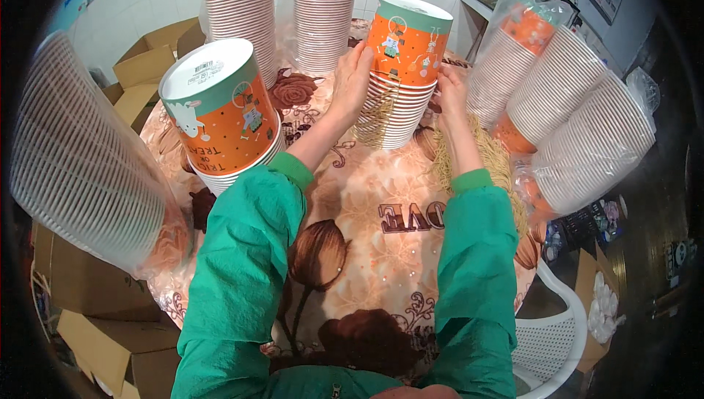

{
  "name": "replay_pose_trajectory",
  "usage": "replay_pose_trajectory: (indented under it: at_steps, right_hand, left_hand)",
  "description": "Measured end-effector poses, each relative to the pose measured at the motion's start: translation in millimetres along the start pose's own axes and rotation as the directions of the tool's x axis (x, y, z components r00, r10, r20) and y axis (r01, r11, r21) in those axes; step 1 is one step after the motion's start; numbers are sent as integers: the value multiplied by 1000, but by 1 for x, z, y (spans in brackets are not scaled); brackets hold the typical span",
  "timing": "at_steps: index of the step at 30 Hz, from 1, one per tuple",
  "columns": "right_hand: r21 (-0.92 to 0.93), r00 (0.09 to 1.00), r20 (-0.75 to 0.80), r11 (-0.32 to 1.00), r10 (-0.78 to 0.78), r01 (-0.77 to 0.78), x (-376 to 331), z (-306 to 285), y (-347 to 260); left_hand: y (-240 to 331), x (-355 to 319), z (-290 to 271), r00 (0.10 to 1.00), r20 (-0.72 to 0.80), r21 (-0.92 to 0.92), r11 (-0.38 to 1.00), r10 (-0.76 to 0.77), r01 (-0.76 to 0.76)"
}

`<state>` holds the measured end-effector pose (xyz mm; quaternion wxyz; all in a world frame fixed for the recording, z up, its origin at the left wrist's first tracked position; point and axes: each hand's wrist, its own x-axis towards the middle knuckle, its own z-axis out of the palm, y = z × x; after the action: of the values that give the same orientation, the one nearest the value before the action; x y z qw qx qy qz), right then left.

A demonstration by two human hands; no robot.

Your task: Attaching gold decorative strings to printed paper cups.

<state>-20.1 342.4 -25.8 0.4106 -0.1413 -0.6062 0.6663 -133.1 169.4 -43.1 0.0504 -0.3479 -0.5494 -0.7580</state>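
Note:
An orange and green paper bucket (407, 47) with cartoon prints sits upside down on a stack of nested buckets (392, 116) at the table's far middle. My left hand (353, 80) lies along its left side, fingers pressed to the wall. My right hand (451, 97) is closed at its lower right side, the fingertips partly hidden. Thin tan strands hang in front of the white rims. A bundle of tan cord (480, 153) lies beneath and beside my right wrist. Left of my hands stands another upside-down bucket (220, 109) on a stack.
Plastic-wrapped stacks of buckets stand at the left (88, 149), at the back (325, 21) and on the right (590, 142). The round table wears a flowered cloth (367, 267). Cardboard boxes (95, 282) are at the lower left, a white plastic chair (550, 340) at the lower right.

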Motion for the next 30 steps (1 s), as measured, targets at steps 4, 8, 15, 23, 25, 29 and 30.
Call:
replay_pose_trajectory:
  at_steps: [4,8,15,23,25,29,30]
  right_hand:
    - [-65,998,-8,996,54,-55,-5,-45,18]
    - [-291,997,-40,954,67,-76,-62,-34,24]
    - [-409,852,352,882,387,-232,-175,2,8]
    - [-377,706,708,842,-8,387,-219,64,6]
    - [-399,724,690,826,-15,398,-229,82,-12]
    - [-371,759,648,845,-61,385,-227,106,-4]
    - [-338,771,634,873,-66,352,-227,112,0]
  left_hand:
    - [44,-51,13,1000,-9,210,978,-4,6]
    - [65,-117,-22,991,132,398,917,-25,-30]
    - [184,-168,-85,964,208,358,905,163,-230]
    - [257,-129,-145,733,-223,596,685,643,-420]
    - [251,-125,-163,741,-281,671,677,609,-302]
    - [235,-108,-189,893,-212,713,688,397,-136]
    - [236,-107,-194,934,-169,741,666,314,-90]
